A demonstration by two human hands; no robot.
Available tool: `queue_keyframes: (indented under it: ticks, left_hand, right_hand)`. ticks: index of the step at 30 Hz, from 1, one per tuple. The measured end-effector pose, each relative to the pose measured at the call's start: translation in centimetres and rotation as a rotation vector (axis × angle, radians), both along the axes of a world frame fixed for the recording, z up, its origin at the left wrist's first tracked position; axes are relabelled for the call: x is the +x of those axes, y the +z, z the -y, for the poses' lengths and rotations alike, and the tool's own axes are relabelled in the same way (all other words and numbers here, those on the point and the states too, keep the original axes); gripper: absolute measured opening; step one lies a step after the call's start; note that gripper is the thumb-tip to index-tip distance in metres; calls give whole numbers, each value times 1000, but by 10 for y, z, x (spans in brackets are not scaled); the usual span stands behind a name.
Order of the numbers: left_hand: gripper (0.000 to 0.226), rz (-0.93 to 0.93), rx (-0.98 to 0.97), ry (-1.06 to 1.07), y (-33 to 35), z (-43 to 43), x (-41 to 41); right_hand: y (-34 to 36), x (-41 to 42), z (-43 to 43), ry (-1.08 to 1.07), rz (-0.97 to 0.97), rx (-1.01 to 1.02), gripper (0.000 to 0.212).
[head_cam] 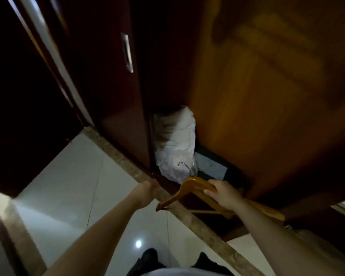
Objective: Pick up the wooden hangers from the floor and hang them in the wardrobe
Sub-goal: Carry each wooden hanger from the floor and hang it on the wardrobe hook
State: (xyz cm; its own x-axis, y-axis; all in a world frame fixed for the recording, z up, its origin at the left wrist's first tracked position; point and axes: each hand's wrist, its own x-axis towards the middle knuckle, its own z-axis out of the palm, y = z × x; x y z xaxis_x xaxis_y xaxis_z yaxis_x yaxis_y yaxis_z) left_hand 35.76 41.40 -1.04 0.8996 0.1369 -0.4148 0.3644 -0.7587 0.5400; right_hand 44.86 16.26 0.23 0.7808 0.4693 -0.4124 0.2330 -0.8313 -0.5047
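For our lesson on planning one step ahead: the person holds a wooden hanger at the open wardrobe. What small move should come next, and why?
Probably raise the wooden hanger into the wardrobe opening, hook first. The right hand grips it low, near the white bag; no rail shows at this height.

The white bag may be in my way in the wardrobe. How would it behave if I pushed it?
The bag looks like thin, creased plastic, so it would probably crumple rather than slide whole. It stands tall and narrow, so a push near its top may tip it. Its weight cannot be told.
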Motion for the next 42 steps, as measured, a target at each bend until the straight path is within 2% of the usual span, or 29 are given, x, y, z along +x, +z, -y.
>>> queue_keyframes:
  ticks: [4,7,11,16,19,22,24,28,31,38,42]
  left_hand:
    - [23,126,1,-121,43,-49,85]
    - [35,169,6,-255,75,-66,141]
    - [46,243,14,-388,133,-67,203]
    - [53,439,94,-499,225,-45,267]
    - [46,546,76,-518,277,-27,294]
    - [15,648,22,-545,320,-11,316]
    - [7,744,2,-539,345,-2,328]
    - [28,1046,86,-486,384,12,340]
    - [29,1216,153,-459,405,14,344]
    - [30,1415,296,-383,450,10,373]
    - [30,1488,337,-369,476,6,395]
  right_hand:
    - [48,39,-31,-84,121,60,20]
    - [92,68,-42,-155,206,88,23]
    - [154,99,-44,-257,299,191,18]
    - [230,138,-26,-340,462,378,18]
    - [269,162,-14,-383,556,463,33]
    - [307,180,-4,-357,657,590,27]
    - [330,193,3,-363,699,667,24]
    - [365,216,13,-359,782,752,15]
    - [384,229,15,-364,809,799,6]
    - [438,256,4,-409,977,695,34]
    - [470,273,-5,-432,1050,685,40]
